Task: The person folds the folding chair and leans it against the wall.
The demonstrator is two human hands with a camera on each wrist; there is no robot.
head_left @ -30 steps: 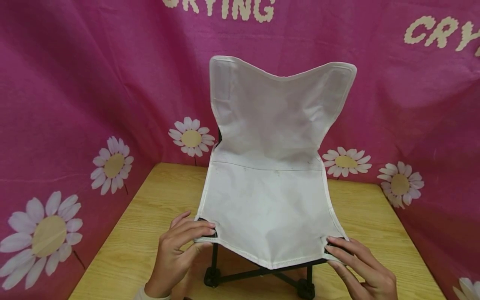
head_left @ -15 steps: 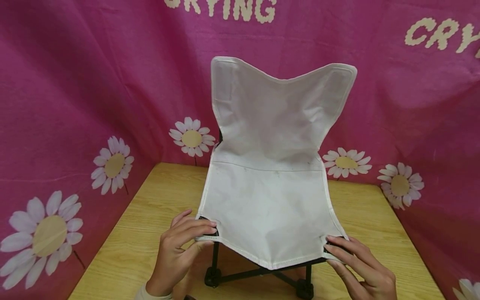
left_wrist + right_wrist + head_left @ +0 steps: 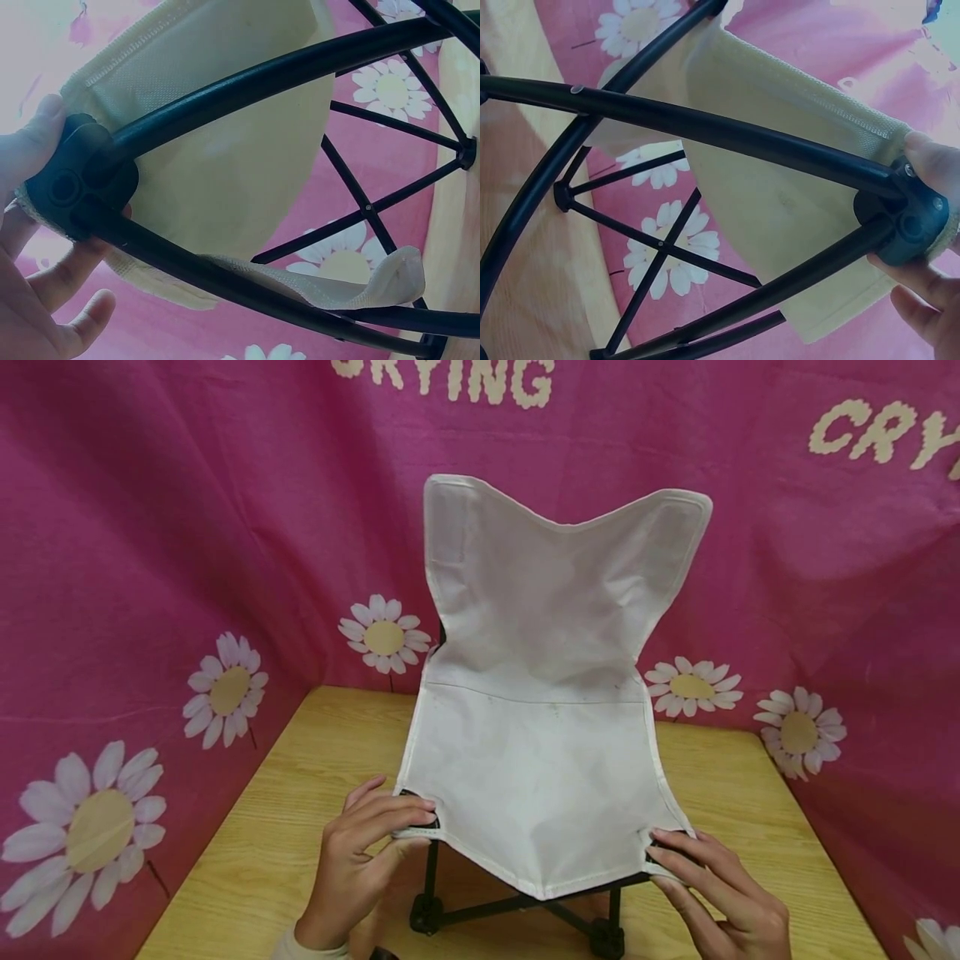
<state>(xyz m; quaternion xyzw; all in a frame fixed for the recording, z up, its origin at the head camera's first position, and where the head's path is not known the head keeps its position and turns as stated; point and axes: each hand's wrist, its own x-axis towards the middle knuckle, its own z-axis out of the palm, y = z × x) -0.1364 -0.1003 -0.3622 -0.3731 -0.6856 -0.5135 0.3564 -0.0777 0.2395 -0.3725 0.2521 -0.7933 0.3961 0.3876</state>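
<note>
A small folding chair with a white fabric seat [image 3: 517, 777] and a black tube frame [image 3: 487, 908] stands upright on the table. My left hand [image 3: 348, 860] grips its front left corner, fingers on top and thumb beneath. In the left wrist view that hand curls round a black plastic corner joint [image 3: 86, 176] with the fabric over it. At the front right corner my right hand [image 3: 727, 893] pinches the fabric and frame the same way. The right wrist view shows its thumb and fingers about the other corner joint [image 3: 904, 217]. The fabric covers most of the frame from above.
Beneath the chair lies a wood-grain table [image 3: 262, 827]. Pink cloth [image 3: 285, 485] printed with daisies and pale letters hangs at the back and both sides. A small dark thing [image 3: 384, 953] shows at the bottom edge, too cut off to identify.
Both hands keep hold of the same corners. The chair's top edge sits slightly lower in the head view, and the dark thing at the bottom edge shows a little more.
</note>
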